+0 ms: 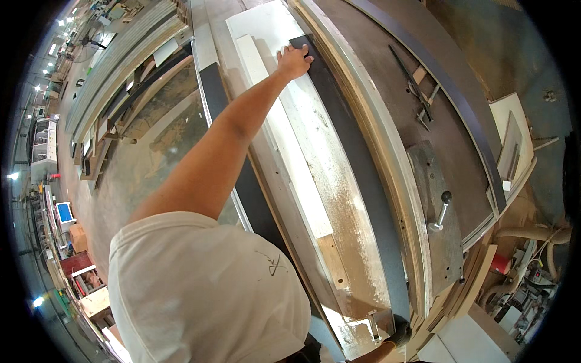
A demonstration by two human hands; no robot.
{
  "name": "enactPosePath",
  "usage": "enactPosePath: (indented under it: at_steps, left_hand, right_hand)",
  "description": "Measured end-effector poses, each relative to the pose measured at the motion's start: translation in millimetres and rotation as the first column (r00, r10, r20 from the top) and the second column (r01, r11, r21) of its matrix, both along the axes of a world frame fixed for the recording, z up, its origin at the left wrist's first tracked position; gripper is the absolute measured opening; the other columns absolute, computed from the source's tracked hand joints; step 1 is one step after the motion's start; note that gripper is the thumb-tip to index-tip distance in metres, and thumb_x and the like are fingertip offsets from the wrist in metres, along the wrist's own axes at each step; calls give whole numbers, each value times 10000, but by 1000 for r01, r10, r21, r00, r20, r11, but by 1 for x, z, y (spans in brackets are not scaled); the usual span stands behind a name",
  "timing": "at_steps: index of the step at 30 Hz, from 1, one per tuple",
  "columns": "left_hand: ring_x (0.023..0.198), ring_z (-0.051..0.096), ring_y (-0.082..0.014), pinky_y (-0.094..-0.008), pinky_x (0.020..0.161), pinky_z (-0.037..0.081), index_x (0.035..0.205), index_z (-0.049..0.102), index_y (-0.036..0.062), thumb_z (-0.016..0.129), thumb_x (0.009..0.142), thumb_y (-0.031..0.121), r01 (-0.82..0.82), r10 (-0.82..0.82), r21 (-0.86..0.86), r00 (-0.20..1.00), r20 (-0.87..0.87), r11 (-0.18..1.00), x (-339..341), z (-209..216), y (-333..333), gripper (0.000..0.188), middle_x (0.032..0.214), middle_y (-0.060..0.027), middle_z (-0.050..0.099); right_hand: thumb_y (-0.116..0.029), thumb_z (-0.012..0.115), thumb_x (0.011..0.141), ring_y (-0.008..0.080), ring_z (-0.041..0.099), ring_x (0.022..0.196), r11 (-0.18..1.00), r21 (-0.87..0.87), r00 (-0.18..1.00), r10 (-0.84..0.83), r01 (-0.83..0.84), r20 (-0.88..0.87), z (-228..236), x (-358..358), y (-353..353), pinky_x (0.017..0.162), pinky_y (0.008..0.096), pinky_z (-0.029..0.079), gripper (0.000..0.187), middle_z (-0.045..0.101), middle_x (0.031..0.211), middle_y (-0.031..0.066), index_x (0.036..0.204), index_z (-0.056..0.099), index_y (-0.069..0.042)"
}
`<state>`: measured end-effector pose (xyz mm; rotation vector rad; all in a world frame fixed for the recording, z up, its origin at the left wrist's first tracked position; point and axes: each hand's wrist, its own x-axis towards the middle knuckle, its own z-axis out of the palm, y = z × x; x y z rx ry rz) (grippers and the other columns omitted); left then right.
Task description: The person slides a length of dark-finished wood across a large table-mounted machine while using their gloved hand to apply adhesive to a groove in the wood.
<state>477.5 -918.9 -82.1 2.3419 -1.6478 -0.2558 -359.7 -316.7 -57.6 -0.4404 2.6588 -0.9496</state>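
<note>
My left arm stretches far up the bench. At its end my left hand [295,62] rests with fingers apart on the far end of a long, narrow dark board [357,142]. Beside that board lies a long pale, worn work surface [321,133] with brownish smears toward its near end. A narrow white strip [287,142] lies along it, with a bare wooden piece [333,260] at the strip's near end. My right hand [399,333], which looks dark-gloved, is at the lower edge near the dark board's near end; its fingers are not distinguishable.
To the right, a wide brown table [387,60] carries a black clamp [417,91] and a metal plate [433,212] with a ball-topped lever [443,209]. Stacked long boards [127,72] stand at the far left. Machinery and hoses [532,284] fill the lower right.
</note>
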Motion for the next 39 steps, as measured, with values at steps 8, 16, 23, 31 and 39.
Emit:
enactPosePath:
  at_steps: [8,16,23,31,39]
  left_hand:
    - [1384,395,-463,-639,1148,276,1504,485,200,566,990,425,-11,12,-31,1000,29,999,33,-1,-30,567,1430,-304,475]
    - [1434,333,-516,-647,1159,254,1510,465,176,535,996,436,4,-4,-8,1000,-17,1000,74,0,-57,580,1506,-344,399]
    - [1437,333,-511,-642,1160,257,1513,457,177,523,1002,449,22,-23,23,998,54,999,107,5,-78,582,1499,-344,410]
    - [1451,329,-469,-640,1160,274,1509,456,213,529,1012,448,43,-44,66,999,11,997,124,17,-94,555,1501,-272,455]
    - [1453,326,-424,-697,1114,297,1523,434,267,525,1009,404,27,-17,117,997,-78,993,90,18,-67,540,1545,-239,378]
  right_hand:
    - [-27,730,881,292,669,858,996,-23,996,-89,89,-18,0,40,-23,715,421,623,172,717,1058,178,1051,727,-1]
    - [-5,825,781,289,699,821,997,-4,997,-75,75,-1,11,92,-69,684,386,658,248,722,987,198,992,708,54]
    - [39,808,764,302,696,844,998,-12,997,-68,69,38,-2,95,-69,723,408,646,281,723,1005,190,1028,712,59]
    - [9,772,799,242,683,889,993,-94,997,72,-71,3,-18,93,-60,759,354,597,299,735,1033,146,1090,726,56]
    - [-61,747,878,228,679,940,939,-100,938,337,-328,86,-12,60,-58,812,339,575,300,734,1073,153,1151,708,58]
